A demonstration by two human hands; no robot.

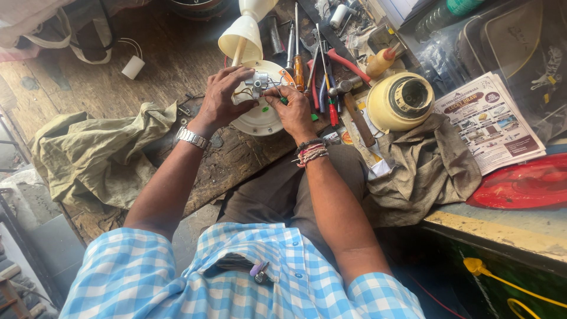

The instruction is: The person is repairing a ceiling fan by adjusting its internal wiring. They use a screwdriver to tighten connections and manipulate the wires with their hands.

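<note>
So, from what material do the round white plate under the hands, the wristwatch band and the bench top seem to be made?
Round white plate: probably moulded plastic, smooth with a slight sheen; painted metal is possible.
Wristwatch band on the left wrist: metal, silvery and shiny, with linked segments.
Bench top: wood, with visible grain and a worn, stained, matt surface.
</note>
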